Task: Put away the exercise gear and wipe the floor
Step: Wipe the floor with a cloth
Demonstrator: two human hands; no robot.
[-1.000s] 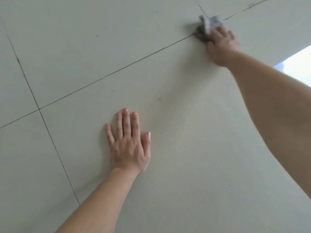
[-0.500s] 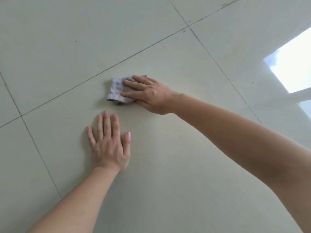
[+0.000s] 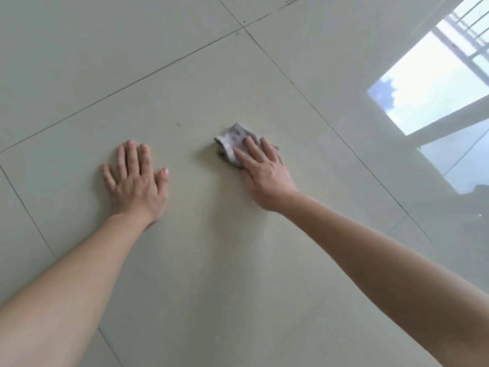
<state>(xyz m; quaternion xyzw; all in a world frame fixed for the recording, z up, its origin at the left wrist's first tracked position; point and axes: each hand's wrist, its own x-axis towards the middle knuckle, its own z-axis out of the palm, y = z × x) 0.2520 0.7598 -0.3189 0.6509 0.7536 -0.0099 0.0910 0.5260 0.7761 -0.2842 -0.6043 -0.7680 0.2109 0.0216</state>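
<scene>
A small grey patterned cloth (image 3: pixel 232 140) lies on the pale tiled floor (image 3: pixel 211 260), pressed down by my right hand (image 3: pixel 262 170). The fingers cover the cloth's near half; its far corner sticks out beyond them. My left hand (image 3: pixel 136 181) rests flat on the same tile, fingers spread, holding nothing. It sits about a hand's width left of the cloth. No exercise gear is in view.
Dark grout lines cross the floor, one running diagonally behind both hands. A bright window reflection (image 3: pixel 434 86) shines on the tiles at the right. A small dark speck (image 3: pixel 179 124) lies beyond the hands. A dark shape (image 3: pixel 479 189) shows at the right edge.
My right hand swept the cloth from the far right grout joint in toward my left hand, then back out to the right. The left hand stayed planted.
</scene>
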